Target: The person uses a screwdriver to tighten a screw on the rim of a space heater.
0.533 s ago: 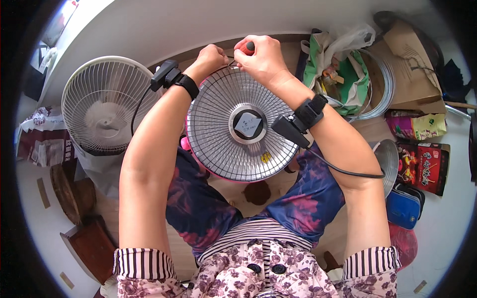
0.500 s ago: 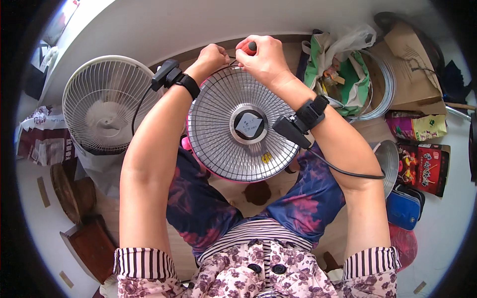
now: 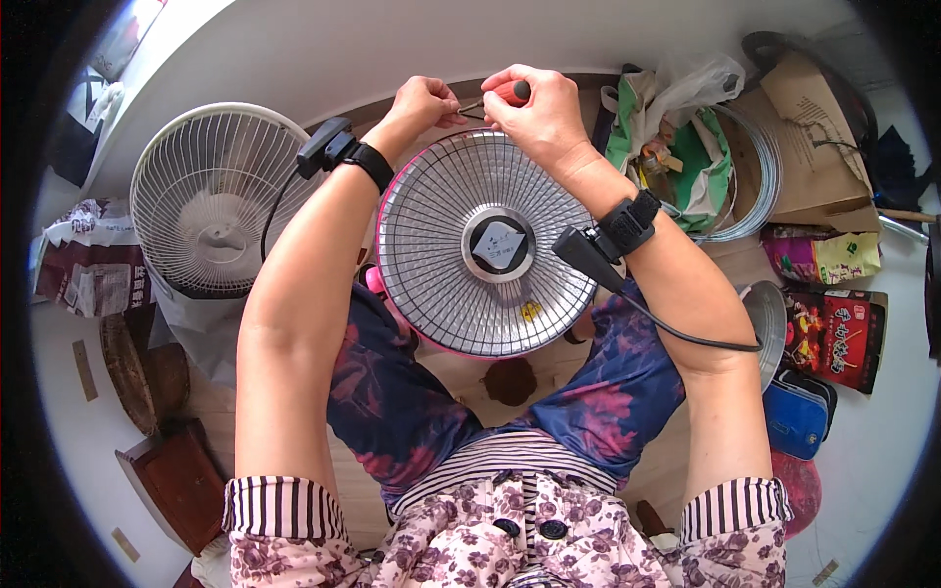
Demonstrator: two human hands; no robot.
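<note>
Between my knees a round dish heater (image 3: 441,294) faces up, with a black wire grille, silver reflector and pink rim. Beyond its far edge, my right hand (image 3: 537,110) is closed around a screwdriver (image 3: 513,93) with a red and black handle. The thin shaft points left, toward my left hand (image 3: 423,106). That hand's fingers are pinched together near the shaft's tip, above the heater's far rim. Whatever small thing they hold is too hidden to name.
A white fan (image 3: 221,196) stands to the left. At right lie a green bag (image 3: 701,167), a wire coil (image 3: 769,162), a cardboard box (image 3: 809,147), a red packet (image 3: 833,338) and a blue case (image 3: 796,416). A brown wooden box (image 3: 176,480) sits lower left.
My right hand has turned and shifted slightly right, so the screwdriver's red handle and shaft now show. My left fingers have come into clearer view beside its tip.
</note>
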